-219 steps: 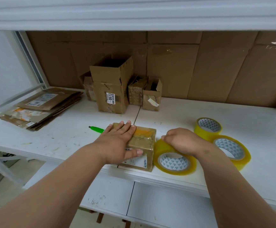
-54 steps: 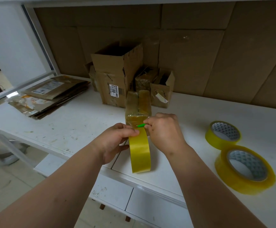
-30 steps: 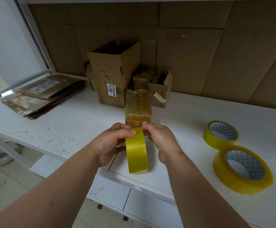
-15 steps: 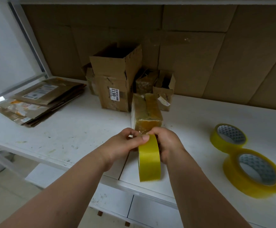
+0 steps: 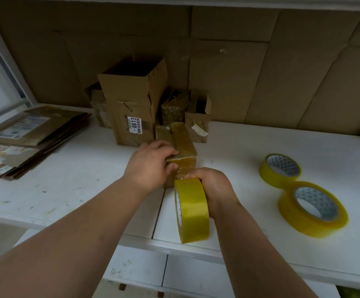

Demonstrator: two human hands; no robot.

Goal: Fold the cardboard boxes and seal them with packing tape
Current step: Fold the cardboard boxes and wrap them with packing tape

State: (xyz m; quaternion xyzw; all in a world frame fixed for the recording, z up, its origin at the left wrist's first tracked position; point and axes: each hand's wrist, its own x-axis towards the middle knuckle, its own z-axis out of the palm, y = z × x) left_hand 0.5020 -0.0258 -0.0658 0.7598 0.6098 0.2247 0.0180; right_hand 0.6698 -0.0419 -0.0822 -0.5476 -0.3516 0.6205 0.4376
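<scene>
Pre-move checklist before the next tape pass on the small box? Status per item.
1. Small box held down: ok, left hand grips its near corner on the white table.
2. Tape roll in hand: ok, right hand grips it, standing on edge at the box's near face.
3. Tape end stuck to the box: cannot tell, hands hide the join.
4. Top seam covered: ok, a yellow strip runs along the top.
5. Cutter within reach: cannot tell, none visible.
6. Spare rolls out of the way: ok, lying flat to the right, apart from the box.
</scene>
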